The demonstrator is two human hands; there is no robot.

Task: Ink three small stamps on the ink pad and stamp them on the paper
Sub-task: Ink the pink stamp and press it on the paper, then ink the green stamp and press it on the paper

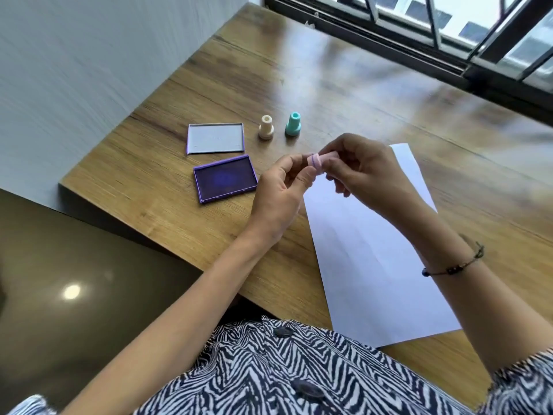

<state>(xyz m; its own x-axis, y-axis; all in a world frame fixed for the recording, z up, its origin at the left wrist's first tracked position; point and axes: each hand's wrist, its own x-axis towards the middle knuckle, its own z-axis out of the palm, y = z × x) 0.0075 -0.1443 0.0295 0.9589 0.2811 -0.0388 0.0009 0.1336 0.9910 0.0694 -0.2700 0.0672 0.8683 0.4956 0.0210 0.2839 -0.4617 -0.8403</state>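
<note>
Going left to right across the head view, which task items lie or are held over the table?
Ink pad lid → ink pad → cream stamp → teal stamp → pink stamp held in both hands → paper.

Wooden table by a window, seen from above.

The wooden table [344, 94] has a brown grain that shines with glare toward its far right. A dark-framed window [449, 28] with slanted bars runs along the far right edge. A pale grey wall [74, 70] meets the table's left side. A glossy dark floor [59, 265] at near left reflects a round light. A zebra-striped garment [284, 372] with dark buttons fills the near edge.
</note>
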